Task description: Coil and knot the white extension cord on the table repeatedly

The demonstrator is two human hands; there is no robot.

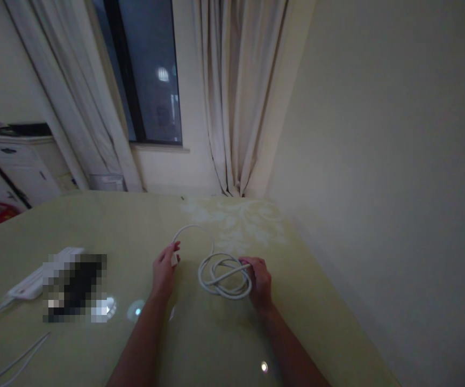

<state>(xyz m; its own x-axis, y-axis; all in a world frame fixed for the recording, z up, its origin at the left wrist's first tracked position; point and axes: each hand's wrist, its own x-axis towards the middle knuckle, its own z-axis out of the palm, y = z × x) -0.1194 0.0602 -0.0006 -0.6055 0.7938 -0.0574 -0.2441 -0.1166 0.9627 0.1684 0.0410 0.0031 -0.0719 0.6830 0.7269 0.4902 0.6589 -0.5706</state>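
A white cable (224, 294) lies in loose, overlapping loops above or on the pale green table, just in front of me. My right hand (259, 279) is closed on the right side of these loops, thumb and fingers pinching the cable. To the left, my left hand (165, 269) grips the small white block-like end (174, 259) of the cable. From there a single thin strand arcs away from me and runs back to the coil. Whether the loops touch the tabletop I cannot tell.
A white power strip (30, 282) lies on the table (107, 220) at left, beside a dark pixelated patch (81, 285). Another white cord (18, 357) is at the lower left. A wall (377, 161) borders the table's right side; curtains (232, 97) hang beyond the far edge.
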